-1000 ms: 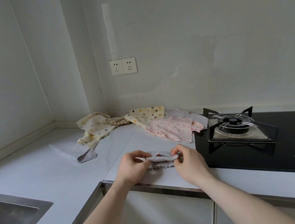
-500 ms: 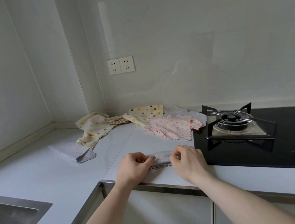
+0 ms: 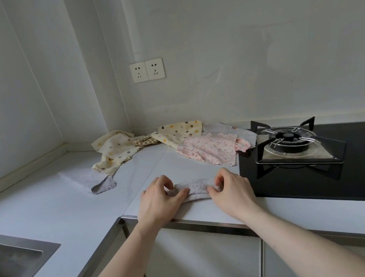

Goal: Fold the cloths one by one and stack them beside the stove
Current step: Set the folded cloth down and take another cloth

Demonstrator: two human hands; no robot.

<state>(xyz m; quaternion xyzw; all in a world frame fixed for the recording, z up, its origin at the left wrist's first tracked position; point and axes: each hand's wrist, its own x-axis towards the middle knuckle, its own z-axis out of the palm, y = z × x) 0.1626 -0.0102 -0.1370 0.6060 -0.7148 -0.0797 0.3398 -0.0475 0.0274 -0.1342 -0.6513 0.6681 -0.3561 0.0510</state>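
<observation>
On counter (image 3: pixel 43 211) beside stove (image 3: pixel 327 161): left hand (image 3: pixel 157 200) and right hand (image 3: pixel 230 189) are pinching opposite ends of folded grey cloth (image 3: pixel 197 188).

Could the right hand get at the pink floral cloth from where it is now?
Probably yes: the pink floral cloth lies just beyond the right hand on open counter, though that hand pinches the grey cloth.

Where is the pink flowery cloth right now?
In the head view, the pink flowery cloth lies unfolded on the white counter, just left of the stove, beyond the hands, overlapping a yellow dotted cloth.
</observation>
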